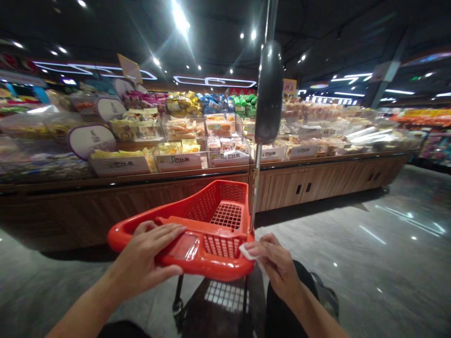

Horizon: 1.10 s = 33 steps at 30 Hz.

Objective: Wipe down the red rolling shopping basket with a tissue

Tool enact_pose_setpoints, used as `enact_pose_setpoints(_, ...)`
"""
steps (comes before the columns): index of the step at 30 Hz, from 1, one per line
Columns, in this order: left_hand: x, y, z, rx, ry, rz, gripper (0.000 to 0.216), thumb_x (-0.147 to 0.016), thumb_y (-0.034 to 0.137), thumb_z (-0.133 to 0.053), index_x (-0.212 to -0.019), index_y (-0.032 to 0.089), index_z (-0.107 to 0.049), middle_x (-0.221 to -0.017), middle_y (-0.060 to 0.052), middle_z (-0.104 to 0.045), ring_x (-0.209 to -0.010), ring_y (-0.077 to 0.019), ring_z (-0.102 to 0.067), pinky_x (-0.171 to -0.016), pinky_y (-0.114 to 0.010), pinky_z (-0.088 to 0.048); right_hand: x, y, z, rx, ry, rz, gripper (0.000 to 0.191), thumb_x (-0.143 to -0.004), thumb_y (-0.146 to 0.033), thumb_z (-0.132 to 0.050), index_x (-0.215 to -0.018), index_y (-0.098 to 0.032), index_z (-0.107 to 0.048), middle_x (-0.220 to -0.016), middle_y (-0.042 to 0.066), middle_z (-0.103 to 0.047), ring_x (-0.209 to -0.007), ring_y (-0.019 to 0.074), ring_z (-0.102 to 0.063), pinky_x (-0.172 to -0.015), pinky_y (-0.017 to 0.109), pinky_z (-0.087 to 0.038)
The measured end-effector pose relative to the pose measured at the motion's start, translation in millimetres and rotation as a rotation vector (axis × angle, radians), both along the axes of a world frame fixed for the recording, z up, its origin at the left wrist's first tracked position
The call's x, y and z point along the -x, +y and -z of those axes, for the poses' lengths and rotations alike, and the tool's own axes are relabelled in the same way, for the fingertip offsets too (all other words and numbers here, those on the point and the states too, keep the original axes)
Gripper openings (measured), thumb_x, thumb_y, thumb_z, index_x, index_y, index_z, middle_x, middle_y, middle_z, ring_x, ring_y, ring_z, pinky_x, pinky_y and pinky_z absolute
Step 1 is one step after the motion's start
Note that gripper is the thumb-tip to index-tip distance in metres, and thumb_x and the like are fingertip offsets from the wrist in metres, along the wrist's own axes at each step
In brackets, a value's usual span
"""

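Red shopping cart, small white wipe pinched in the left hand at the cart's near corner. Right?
Wrong hand: the head view shows the small white wipe pinched in the right hand, at the near corner of the red shopping cart.

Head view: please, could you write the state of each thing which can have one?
Red cart: upright
Left hand: spread, resting on the cart
Right hand: pinching a white wipe
White wipe: held at the cart's right corner
Cabinet doors: closed
Ceiling lights: lit
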State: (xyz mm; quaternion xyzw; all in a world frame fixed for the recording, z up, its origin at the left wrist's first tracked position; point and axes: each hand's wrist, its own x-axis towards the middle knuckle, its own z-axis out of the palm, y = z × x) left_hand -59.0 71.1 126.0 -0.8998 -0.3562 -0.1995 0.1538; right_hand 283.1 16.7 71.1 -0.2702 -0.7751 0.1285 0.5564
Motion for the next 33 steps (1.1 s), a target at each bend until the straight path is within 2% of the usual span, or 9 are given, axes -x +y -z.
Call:
enact_pose_setpoints(4, 2, -4, -3.9, -0.06, 0.058, 0.006, 0.079, -0.071, 0.057, -0.062, -0.139, 0.027, -0.033, -0.135, -0.007, -0.053, -0.119, -0.0291, -0.052, -0.1, -0.045, -0.03, 11, 6, 4.7, 0.018, 0.056, 0.136, 0.026, -0.092, -0.014, -0.043, -0.107, -0.027, -0.061, -0.103, 0.004, -0.07, -0.087, 0.0203, -0.06, -0.077, 0.037, -0.046)
enact_pose_setpoints(8, -17, -33, -5.1, -0.232, -0.03, -0.019, 0.069, -0.075, 0.041, -0.06, -0.137, 0.024, -0.036, -0.136, -0.009, -0.051, -0.124, -0.0289, -0.048, -0.103, -0.047, -0.028, 24, -13, 6.7, 0.002, 0.071, 0.186, 0.032, -0.09, -0.009, -0.043, -0.113, -0.027, -0.057, -0.111, 0.004, -0.066, -0.093, 0.0207, -0.06, -0.084, 0.04, -0.044)
enact_pose_setpoints(12, -65, -73, 3.9, -0.28, -0.219, 0.008, 0.055, -0.074, 0.025, -0.061, -0.127, 0.02, -0.049, -0.122, -0.01, -0.062, -0.114, -0.0275, -0.054, -0.103, -0.051, -0.029, 35, -22, 8.8, -0.029, 0.019, 0.145, 0.037, -0.088, -0.004, -0.044, -0.115, -0.027, -0.055, -0.111, 0.004, -0.067, -0.096, 0.0211, -0.061, -0.089, 0.041, -0.042)
enact_pose_setpoints(15, -107, -92, 12.5, -0.266, -0.45, -0.011, 0.035, -0.077, 0.032, -0.061, -0.11, 0.02, -0.058, -0.105, -0.008, -0.069, -0.101, -0.0247, -0.06, -0.099, -0.048, -0.032, 41, -14, 12.8, -0.022, 0.036, 0.152, 0.037, -0.088, -0.005, -0.044, -0.114, -0.028, -0.056, -0.107, 0.003, -0.067, -0.092, 0.0205, -0.06, -0.084, 0.039, -0.045)
enact_pose_setpoints(18, -135, -96, 16.5, -0.178, -0.436, -0.118, 0.022, -0.078, 0.04, -0.059, -0.09, 0.022, -0.062, -0.087, -0.003, -0.07, -0.083, -0.0214, -0.062, -0.09, -0.044, -0.033, 46, -10, 15.8, 0.001, 0.076, 0.143, 0.038, -0.089, -0.006, -0.043, -0.116, -0.028, -0.057, -0.107, 0.004, -0.067, -0.09, 0.0205, -0.058, -0.079, 0.037, -0.047)
enact_pose_setpoints(22, -137, -90, 17.1, -0.115, -0.331, -0.209, 0.022, -0.079, 0.037, -0.059, -0.064, 0.022, -0.055, -0.061, 0.003, -0.06, -0.062, -0.0168, -0.055, -0.083, -0.041, -0.033, 52, -22, 15.9, 0.017, 0.092, 0.039, 0.037, -0.089, -0.008, -0.046, -0.119, -0.028, -0.056, -0.112, 0.005, -0.066, -0.093, 0.0208, -0.06, -0.083, 0.039, -0.045)
enact_pose_setpoints(26, -127, -86, 18.4, -0.163, -0.319, -0.139, 0.024, -0.077, 0.042, -0.063, -0.065, 0.022, -0.055, -0.06, 0.004, -0.058, -0.06, -0.0161, -0.054, -0.081, -0.038, -0.033, 56, -24, 17.6, -0.025, 0.12, -0.018, 0.037, -0.088, -0.007, -0.047, -0.116, -0.029, -0.056, -0.11, 0.004, -0.068, -0.094, 0.0211, -0.063, -0.086, 0.041, -0.044)
enact_pose_setpoints(30, -125, -84, 19.7, -0.184, -0.327, -0.15, 0.031, -0.078, 0.047, -0.062, -0.062, 0.022, -0.053, -0.057, 0.004, -0.056, -0.059, -0.0163, -0.053, -0.08, -0.038, -0.033, 58, -17, 18.8, -0.022, 0.144, 0.052, 0.04, -0.088, -0.003, -0.044, -0.117, -0.028, -0.056, -0.108, 0.004, -0.068, -0.093, 0.0202, -0.061, -0.081, 0.038, -0.047)
enact_pose_setpoints(33, -124, -81, 19.8, -0.184, -0.319, -0.148, 0.03, -0.079, 0.046, -0.061, -0.063, 0.022, -0.052, -0.057, 0.005, -0.056, -0.058, -0.0158, -0.052, -0.08, -0.038, -0.033, 58, -18, 19.1, -0.027, 0.096, 0.006, 0.04, -0.087, -0.003, -0.049, -0.117, -0.028, -0.055, -0.111, 0.004, -0.067, -0.094, 0.02, -0.062, -0.086, 0.04, -0.045)
